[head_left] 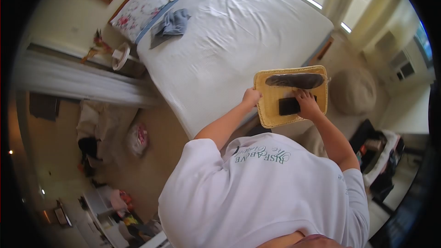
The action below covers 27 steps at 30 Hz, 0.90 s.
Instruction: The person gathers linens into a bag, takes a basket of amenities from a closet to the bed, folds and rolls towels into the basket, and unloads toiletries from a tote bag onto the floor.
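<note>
A shallow yellow woven basket [272, 118] is held in front of my body near the bed's corner. My left hand [251, 97] is closed on its left rim. Inside, along the far side, lies a long dark oval item [294, 81] that looks wrapped in shiny film. Nearer to me in the basket is a flat black rectangular case [288, 106]. My right hand [308, 104] reaches in over the near rim, its fingers bent around the right end of this case. The fingers partly cover it, and its exact kind cannot be made out.
Beyond the basket stands a bed [239, 32] with a white sheet, floral pillows [140, 11] and a crumpled grey-blue cloth [174, 22]. A round beige pouf [353, 91] sits on the right. A plastic bag [138, 139] lies on the floor at left.
</note>
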Available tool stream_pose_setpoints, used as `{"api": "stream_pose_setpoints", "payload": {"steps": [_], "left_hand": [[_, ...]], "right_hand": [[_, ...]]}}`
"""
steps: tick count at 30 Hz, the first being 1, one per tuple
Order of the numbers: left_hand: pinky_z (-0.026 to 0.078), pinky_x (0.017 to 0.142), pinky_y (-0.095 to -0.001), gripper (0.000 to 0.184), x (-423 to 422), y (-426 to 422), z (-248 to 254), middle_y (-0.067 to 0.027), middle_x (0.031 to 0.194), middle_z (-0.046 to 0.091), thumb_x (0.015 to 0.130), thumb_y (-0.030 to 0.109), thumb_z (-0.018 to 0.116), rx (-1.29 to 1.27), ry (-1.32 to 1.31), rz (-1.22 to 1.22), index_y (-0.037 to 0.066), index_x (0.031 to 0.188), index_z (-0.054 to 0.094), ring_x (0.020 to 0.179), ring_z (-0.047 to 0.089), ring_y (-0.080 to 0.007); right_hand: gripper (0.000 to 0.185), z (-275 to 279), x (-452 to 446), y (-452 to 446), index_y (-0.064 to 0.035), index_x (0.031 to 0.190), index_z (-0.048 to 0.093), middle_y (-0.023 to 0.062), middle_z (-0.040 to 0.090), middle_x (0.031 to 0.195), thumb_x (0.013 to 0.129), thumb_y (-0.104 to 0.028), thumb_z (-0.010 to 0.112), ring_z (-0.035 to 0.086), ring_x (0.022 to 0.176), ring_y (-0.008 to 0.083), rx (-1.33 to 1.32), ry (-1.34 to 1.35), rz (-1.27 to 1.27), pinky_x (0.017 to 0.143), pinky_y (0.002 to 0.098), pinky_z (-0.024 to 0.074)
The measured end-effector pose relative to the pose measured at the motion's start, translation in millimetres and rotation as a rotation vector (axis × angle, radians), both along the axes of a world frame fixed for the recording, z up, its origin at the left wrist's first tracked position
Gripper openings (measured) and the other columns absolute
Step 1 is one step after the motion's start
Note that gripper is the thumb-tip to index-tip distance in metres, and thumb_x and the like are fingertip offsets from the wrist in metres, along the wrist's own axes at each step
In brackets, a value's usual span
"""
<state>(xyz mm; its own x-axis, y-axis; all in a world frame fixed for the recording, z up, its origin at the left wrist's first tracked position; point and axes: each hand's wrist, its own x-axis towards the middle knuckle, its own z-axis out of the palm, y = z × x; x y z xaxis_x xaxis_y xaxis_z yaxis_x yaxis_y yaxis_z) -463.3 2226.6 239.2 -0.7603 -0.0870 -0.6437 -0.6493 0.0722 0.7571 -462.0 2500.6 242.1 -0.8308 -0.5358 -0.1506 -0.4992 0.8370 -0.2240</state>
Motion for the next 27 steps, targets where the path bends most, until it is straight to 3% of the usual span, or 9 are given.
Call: {"api": "stream_pose_setpoints", "payload": {"steps": [3, 4, 9, 11, 17, 18, 21, 24, 27], "left_hand": [[0.052, 0.054, -0.0381, 0.026, -25, -41, -18, -0.0123, 0.081, 0.061, 0.076, 0.006, 0.052, 0.02, -0.045, 0.247, -0.001, 0.1, 0.058, 0.068, 0.063, -0.0224], [0.053, 0.058, -0.0389, 0.027, -35, -56, -24, -0.0124, 0.084, 0.061, 0.077, 0.006, 0.051, 0.027, -0.068, 0.275, -0.002, 0.102, 0.057, 0.07, 0.063, -0.0228], [0.055, 0.069, -0.041, 0.025, -112, -124, -60, -0.0127, 0.09, 0.062, 0.079, 0.007, 0.051, 0.098, -0.159, 0.443, -0.003, 0.101, 0.057, 0.077, 0.064, -0.0242], [0.053, 0.06, -0.0395, 0.022, -148, -149, -84, -0.0128, 0.082, 0.061, 0.078, 0.007, 0.05, 0.089, -0.144, 0.488, -0.002, 0.096, 0.058, 0.069, 0.063, -0.0239], [0.052, 0.054, -0.0389, 0.018, -251, -213, -139, -0.0141, 0.078, 0.062, 0.076, 0.008, 0.053, -0.017, -0.163, 0.616, -0.004, 0.087, 0.061, 0.066, 0.063, -0.0258], [0.052, 0.054, -0.039, 0.018, -269, -222, -148, -0.0146, 0.078, 0.062, 0.076, 0.008, 0.053, -0.056, -0.173, 0.627, -0.005, 0.086, 0.061, 0.066, 0.063, -0.0264], [0.052, 0.058, -0.0395, 0.019, -295, -245, -165, -0.0153, 0.081, 0.062, 0.074, 0.005, 0.055, -0.05, -0.2, 0.633, -0.006, 0.088, 0.061, 0.07, 0.063, -0.0251], [0.05, 0.058, -0.0406, 0.023, -325, -270, -175, -0.0188, 0.083, 0.063, 0.072, 0.004, 0.055, -0.112, -0.213, 0.659, -0.009, 0.09, 0.061, 0.07, 0.063, -0.0273], [0.05, 0.063, -0.0422, 0.022, -349, -286, -197, -0.019, 0.086, 0.06, 0.076, 0.002, 0.053, -0.169, -0.253, 0.605, -0.011, 0.092, 0.058, 0.075, 0.061, -0.0271]], "right_hand": [[0.104, -14, -75, -36, -0.0095, 0.14, 0.027, 0.0203, 0.034, 0.137, 0.054, -0.024, 0.081, 0.032, 0.128, 0.037, 0.066, 0.013, 0.114, 0.104, 0.05, 0.0287], [0.108, -19, -99, -48, -0.0101, 0.142, 0.024, 0.0203, 0.033, 0.138, 0.053, -0.024, 0.081, 0.032, 0.128, 0.0364, 0.073, -0.007, 0.126, 0.104, 0.0499, 0.0284], [0.11, -38, -229, -127, -0.0092, 0.138, 0.032, 0.02, 0.036, 0.134, 0.044, -0.033, 0.085, 0.033, 0.125, 0.0376, 0.229, -0.064, 0.321, 0.105, 0.0487, 0.027], [0.106, -57, -275, -156, -0.0096, 0.134, 0.035, 0.0203, 0.034, 0.134, 0.044, -0.034, 0.086, 0.031, 0.126, 0.0387, 0.28, -0.039, 0.379, 0.103, 0.0499, 0.0278], [0.07, -95, -408, -240, -0.0082, 0.114, 0.047, 0.014, 0.056, 0.11, 0.056, -0.027, 0.081, 0.053, 0.108, 0.0303, 0.282, -0.124, 0.465, 0.093, 0.0445, 0.0391], [0.064, -96, -422, -250, -0.0084, 0.111, 0.047, 0.0106, 0.061, 0.1, 0.06, -0.027, 0.08, 0.058, 0.099, 0.0275, 0.274, -0.137, 0.512, 0.084, 0.042, 0.0438], [0.04, -100, -449, -263, -0.0081, 0.098, 0.055, 0.0112, 0.061, 0.095, 0.068, -0.024, 0.076, 0.059, 0.091, 0.0292, 0.08, -0.147, 0.579, 0.079, 0.0382, 0.0466], [0.034, -48, -483, -255, -0.0078, 0.097, 0.058, 0.0103, 0.062, 0.094, 0.069, -0.018, 0.075, 0.059, 0.086, 0.0305, -0.333, -0.28, 0.317, 0.076, 0.039, 0.0469], [0.036, -58, -554, -212, -0.0004, 0.098, 0.058, 0.0115, 0.066, 0.083, 0.07, -0.014, 0.077, 0.062, 0.075, 0.0185, -0.543, -0.423, -0.04, 0.067, 0.0317, 0.0495]]}}
